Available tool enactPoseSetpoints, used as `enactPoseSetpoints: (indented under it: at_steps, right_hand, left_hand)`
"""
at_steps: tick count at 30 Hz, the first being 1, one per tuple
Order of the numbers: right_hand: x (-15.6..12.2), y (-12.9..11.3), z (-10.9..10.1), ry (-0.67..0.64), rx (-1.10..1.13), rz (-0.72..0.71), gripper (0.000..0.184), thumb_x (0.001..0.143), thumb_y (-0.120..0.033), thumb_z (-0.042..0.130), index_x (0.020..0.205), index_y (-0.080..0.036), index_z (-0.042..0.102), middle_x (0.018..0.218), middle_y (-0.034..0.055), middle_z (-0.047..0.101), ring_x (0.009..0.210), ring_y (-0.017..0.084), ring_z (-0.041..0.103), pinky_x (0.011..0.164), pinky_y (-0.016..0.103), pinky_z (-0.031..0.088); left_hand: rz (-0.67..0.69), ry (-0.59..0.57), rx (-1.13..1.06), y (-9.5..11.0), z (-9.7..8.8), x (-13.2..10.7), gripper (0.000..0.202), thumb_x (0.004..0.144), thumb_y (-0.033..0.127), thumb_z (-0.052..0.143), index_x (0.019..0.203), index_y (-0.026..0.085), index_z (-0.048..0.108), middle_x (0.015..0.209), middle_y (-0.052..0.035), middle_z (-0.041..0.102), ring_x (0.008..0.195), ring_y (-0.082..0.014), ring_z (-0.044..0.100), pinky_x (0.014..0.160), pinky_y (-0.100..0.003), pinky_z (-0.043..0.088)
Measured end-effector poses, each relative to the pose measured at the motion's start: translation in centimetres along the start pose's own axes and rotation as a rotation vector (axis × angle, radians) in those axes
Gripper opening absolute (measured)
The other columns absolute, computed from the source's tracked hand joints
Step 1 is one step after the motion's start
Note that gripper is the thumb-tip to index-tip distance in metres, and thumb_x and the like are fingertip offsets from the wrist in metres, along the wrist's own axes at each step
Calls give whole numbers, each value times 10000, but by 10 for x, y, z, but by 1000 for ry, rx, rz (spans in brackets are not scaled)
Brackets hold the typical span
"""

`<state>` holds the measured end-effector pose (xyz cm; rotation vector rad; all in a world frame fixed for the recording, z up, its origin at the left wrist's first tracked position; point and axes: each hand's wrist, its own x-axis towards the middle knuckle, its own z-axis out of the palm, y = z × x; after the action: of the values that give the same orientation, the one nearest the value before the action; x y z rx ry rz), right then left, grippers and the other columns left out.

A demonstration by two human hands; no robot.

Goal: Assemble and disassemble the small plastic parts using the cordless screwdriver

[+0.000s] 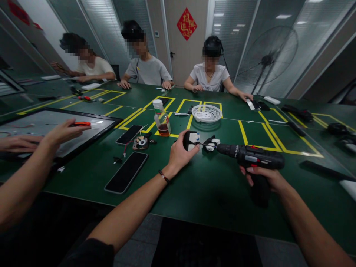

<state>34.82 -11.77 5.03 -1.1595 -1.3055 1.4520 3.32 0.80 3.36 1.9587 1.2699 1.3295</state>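
My left hand [180, 155], with a beaded bracelet at the wrist, is closed around a small black-and-white part [194, 137] whose exact kind I cannot make out. My right hand [263, 177] grips the handle of a black cordless drill [257, 157], held level and pointing left. Just in front of the drill's chuck is a second small white-and-black piece [211, 144]; whether the bit touches it I cannot tell. Left of my left hand lie a small speaker-like part [140, 142] with thin wires and a dark phone [127, 172].
A bottle of brown liquid [162, 119] and a white plastic basket [207, 113] stand beyond my hands. At left, a co-worker's hand [59, 132] holds an orange-handled tool [81, 124] over a large panel [30, 129]. Three people sit across the green table [178, 200].
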Motion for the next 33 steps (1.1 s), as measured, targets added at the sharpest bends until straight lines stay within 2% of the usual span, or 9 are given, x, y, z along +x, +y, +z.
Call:
enactPoseSetpoints:
  at_steps: [6,12,17,33]
  right_hand:
    - [0,0,1,39,25,26,183,824,-279,691,902,-114,698,732,59,673,509,146,608,495,262,469]
    - [0,5,-3,44,35,63,193,840,-286,680,917,-110,705,669,54,665,518,162,612,495,268,473]
    - [0,2,-2,31,44,38,178,839,-273,681,915,-112,698,738,58,675,524,152,617,513,271,479]
    - [1,-1,1,8,35,15,156,843,-260,659,901,-118,690,747,56,663,521,147,608,510,265,465]
  left_hand:
    - [-5,-3,83,-1,2,0,648,774,397,730,1360,259,488,1225,-91,652,1067,-275,639,930,-435,512]
    - [-10,-7,56,-3,4,0,647,776,401,727,1359,261,485,1251,-91,644,1079,-285,639,927,-440,515]
    - [-18,-6,22,-4,5,0,655,769,391,735,1359,250,487,1246,-102,646,1083,-288,638,928,-444,516]
    - [-19,-7,33,-5,4,0,654,774,396,735,1360,252,481,1233,-106,648,1090,-288,634,943,-462,506]
